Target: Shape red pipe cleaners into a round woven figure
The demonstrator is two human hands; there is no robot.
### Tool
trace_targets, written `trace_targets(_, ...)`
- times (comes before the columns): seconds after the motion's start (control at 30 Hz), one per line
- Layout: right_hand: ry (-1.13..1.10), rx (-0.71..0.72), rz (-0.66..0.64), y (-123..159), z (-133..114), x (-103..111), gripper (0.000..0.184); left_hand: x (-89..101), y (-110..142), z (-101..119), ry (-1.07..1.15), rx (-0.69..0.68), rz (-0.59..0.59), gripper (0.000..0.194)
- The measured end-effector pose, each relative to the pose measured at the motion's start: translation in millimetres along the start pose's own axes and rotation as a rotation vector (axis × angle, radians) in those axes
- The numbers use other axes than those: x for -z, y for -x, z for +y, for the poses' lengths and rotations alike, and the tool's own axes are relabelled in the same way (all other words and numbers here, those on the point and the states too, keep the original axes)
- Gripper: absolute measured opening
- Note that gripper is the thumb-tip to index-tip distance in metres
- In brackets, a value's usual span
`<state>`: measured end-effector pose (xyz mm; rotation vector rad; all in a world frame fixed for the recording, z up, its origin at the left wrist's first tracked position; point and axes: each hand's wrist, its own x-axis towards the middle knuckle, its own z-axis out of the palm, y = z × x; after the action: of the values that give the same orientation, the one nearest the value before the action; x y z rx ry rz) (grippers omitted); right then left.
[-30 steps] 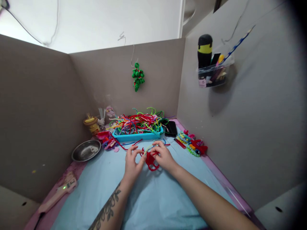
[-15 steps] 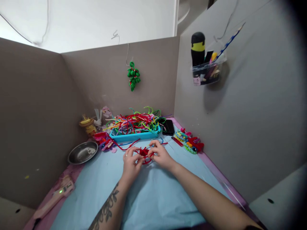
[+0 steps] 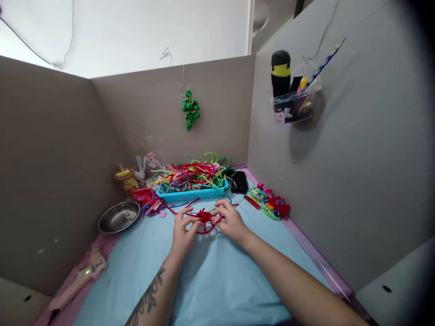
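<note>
Between my two hands is a red pipe cleaner piece [image 3: 205, 218], bent into loops with a denser bunch at its top. My left hand [image 3: 184, 230] pinches its left side between thumb and fingers. On the right side, the fingertips of my right hand [image 3: 230, 222] are closed on it too. An open red loop hangs below the fingertips, over the blue table cover [image 3: 217, 280]. Just beyond my hands lie loose red and blue pipe cleaners. How the strands join in the middle is too small to make out.
A blue tray [image 3: 190, 195] heaped with colourful pipe cleaners stands behind my hands. A metal bowl [image 3: 118, 217] and a pink glue gun [image 3: 79, 278] sit at left. Finished pipe cleaner pieces [image 3: 270, 201] and a black phone [image 3: 239, 182] lie at right. Grey panels surround the table.
My left hand has shifted slightly, and more of the red piece shows between my fingers. Both hands keep their hold. The whole view has moved a little.
</note>
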<state>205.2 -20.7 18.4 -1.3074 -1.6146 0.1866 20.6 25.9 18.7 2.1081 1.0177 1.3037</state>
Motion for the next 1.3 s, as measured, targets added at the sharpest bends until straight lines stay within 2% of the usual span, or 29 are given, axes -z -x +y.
trace_targets(0.2,0.033,0.116,0.035,3.5,-1.7,-0.5,0.015,0.3,0.1,1.8,0.010,-0.026,0.013,0.011)
trace_targets(0.27,0.066,0.147,0.080,5.0,-1.5,-0.7,0.016,-0.7,1.2,4.0,0.003,-0.024,0.086,0.011)
trace_targets(0.37,0.179,0.179,0.134,7.6,-0.8,-0.9,0.016,-5.1,4.1,8.5,0.059,0.118,0.228,0.023)
trace_targets(0.43,0.281,0.213,0.125,9.3,-0.6,-1.1,0.018,-9.5,5.7,11.9,0.229,0.262,0.097,0.025)
trace_targets(0.5,0.368,0.266,0.098,10.6,-0.9,-1.6,0.021,-13.4,5.9,15.1,0.506,0.420,-0.092,0.032)
trace_targets(0.53,0.394,0.295,0.082,11.0,-1.2,-2.0,0.023,-14.7,5.5,16.6,0.653,0.501,-0.139,0.035)
trace_targets(0.6,0.396,0.330,0.040,11.6,-2.3,-3.2,0.025,-15.5,4.3,18.4,0.892,0.642,-0.137,0.037)
trace_targets(0.7,0.353,0.325,-0.045,11.7,-4.8,-4.9,0.025,-13.7,2.7,17.6,1.062,0.732,-0.103,0.031)
trace_targets(0.77,0.328,0.330,-0.069,11.6,-6.0,-5.6,0.025,-12.2,2.6,15.3,1.100,0.742,-0.089,0.026)
trace_targets(0.83,0.284,0.327,-0.031,11.5,-6.0,-6.0,0.026,-11.5,2.8,13.0,1.104,0.734,-0.083,0.024)
trace_targets(0.93,0.222,0.288,0.054,11.0,-4.7,-5.9,0.026,-12.3,3.3,10.9,1.043,0.696,-0.085,0.027)
trace_targets(1.0,0.223,0.274,0.060,10.1,-3.8,-5.8,0.028,-13.6,3.8,9.9,0.967,0.667,-0.097,0.029)
trace_targets(1.13,0.264,0.274,0.031,8.0,-2.8,-6.9,0.035,-17.0,5.8,6.2,0.852,0.586,-0.176,0.026)
trace_targets(1.3,0.290,0.282,0.024,6.3,-2.0,-8.9,0.030,-20.9,8.3,1.5,0.814,0.489,-0.257,0.026)
